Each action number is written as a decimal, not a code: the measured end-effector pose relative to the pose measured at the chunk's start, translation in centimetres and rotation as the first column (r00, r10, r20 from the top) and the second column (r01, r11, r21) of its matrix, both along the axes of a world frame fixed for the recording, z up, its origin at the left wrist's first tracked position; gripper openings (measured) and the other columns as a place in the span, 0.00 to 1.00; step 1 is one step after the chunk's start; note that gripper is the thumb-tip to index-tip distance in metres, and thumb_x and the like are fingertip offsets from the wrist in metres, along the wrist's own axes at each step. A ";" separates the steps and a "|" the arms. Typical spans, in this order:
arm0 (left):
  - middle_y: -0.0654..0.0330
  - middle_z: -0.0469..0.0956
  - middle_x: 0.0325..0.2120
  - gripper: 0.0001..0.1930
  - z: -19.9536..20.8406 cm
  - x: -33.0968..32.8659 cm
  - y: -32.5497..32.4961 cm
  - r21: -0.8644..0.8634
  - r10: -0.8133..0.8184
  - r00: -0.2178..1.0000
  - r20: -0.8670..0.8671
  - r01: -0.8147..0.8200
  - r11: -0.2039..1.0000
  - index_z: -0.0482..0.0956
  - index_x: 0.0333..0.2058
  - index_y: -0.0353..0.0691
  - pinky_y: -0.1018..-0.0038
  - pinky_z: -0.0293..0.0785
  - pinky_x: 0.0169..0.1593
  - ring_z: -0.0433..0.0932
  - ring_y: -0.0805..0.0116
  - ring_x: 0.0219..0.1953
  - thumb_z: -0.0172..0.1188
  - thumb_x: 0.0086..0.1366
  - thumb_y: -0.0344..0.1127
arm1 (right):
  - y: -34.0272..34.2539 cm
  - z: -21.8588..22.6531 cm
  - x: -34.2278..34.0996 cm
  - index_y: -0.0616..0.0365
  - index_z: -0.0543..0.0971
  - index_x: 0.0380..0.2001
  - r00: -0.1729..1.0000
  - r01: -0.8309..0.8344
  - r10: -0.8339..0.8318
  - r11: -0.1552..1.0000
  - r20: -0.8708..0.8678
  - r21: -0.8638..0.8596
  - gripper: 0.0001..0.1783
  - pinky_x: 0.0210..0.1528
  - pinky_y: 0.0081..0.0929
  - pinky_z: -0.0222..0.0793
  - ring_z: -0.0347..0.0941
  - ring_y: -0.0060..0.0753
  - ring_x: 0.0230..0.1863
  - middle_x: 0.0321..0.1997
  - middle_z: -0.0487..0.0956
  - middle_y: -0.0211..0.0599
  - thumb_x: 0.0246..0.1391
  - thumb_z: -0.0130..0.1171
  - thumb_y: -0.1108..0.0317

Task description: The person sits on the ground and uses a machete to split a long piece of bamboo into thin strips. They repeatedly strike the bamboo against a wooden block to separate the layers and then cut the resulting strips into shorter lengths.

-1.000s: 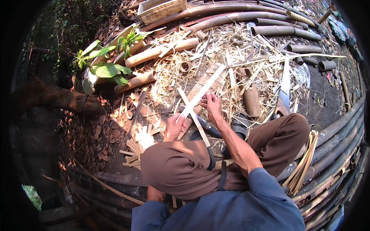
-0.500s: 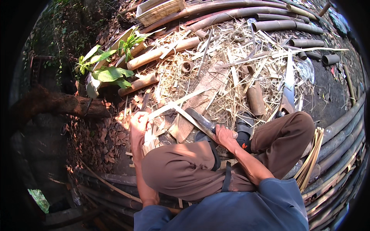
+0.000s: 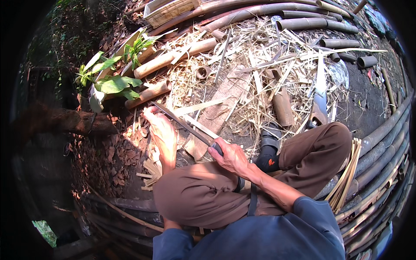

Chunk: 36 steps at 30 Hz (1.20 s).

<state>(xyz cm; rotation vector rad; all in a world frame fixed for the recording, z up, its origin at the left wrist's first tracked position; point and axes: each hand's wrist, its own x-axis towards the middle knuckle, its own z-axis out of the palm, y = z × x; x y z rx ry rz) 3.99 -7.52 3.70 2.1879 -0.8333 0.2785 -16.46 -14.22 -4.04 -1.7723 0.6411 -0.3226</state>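
Observation:
My left hand (image 3: 161, 130) is closed at the left end of a pale bamboo strip (image 3: 201, 105), which points off to the right over a flat board (image 3: 221, 108). The fingertips are partly hidden behind the blade. My right hand (image 3: 232, 157) grips the dark handle of a long knife (image 3: 186, 125). Its blade slants up and left across the strip, with its tip close to my left fingers. A second pale sliver (image 3: 201, 126) runs beside the blade toward my right hand; whether that hand holds it too I cannot tell.
Shavings cover the ground ahead, with a handsaw (image 3: 320, 99) and a short bamboo tube (image 3: 282, 107) among them. Cut strips (image 3: 151, 173) lie beside my left knee; a strip bundle (image 3: 344, 177) leans at my right. Bamboo poles (image 3: 377, 149), a leafy plant (image 3: 115, 84) and a crate (image 3: 171, 12) stand around.
The knife has swung up and left, from beside my right foot to across the strip at my left hand. My right hand has moved left with it. The view has shifted slightly.

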 end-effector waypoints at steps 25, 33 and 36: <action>0.41 0.66 0.35 0.11 -1.7 1.4 -0.2 0.003 -0.035 0.994 0.100 0.035 0.999 0.58 0.47 0.30 0.58 0.65 0.46 0.67 0.51 0.33 0.38 0.71 0.30 | -4.0 -9.8 1.5 0.63 0.75 0.33 0.988 0.046 -0.052 0.998 -0.143 -0.047 0.25 0.33 0.54 0.71 0.77 0.64 0.28 0.23 0.78 0.61 0.63 0.48 0.47; 0.40 0.71 0.32 0.09 -2.9 2.2 -0.5 -0.011 -0.024 0.963 0.268 0.028 1.000 0.60 0.47 0.37 0.55 0.69 0.40 0.73 0.44 0.32 0.42 0.69 0.28 | -5.1 -13.3 0.8 0.65 0.74 0.38 0.981 0.088 -0.098 0.994 -0.167 -0.069 0.27 0.36 0.55 0.70 0.76 0.69 0.33 0.26 0.78 0.64 0.63 0.48 0.45; 0.42 0.68 0.34 0.10 -3.2 1.6 -0.7 -0.014 -0.054 0.990 0.128 0.056 0.998 0.60 0.47 0.30 0.61 0.67 0.47 0.69 0.51 0.36 0.40 0.69 0.25 | -7.6 -17.6 0.1 0.62 0.74 0.40 0.929 0.210 -0.201 0.978 -0.312 -0.005 0.26 0.39 0.56 0.70 0.75 0.70 0.36 0.28 0.77 0.66 0.63 0.48 0.45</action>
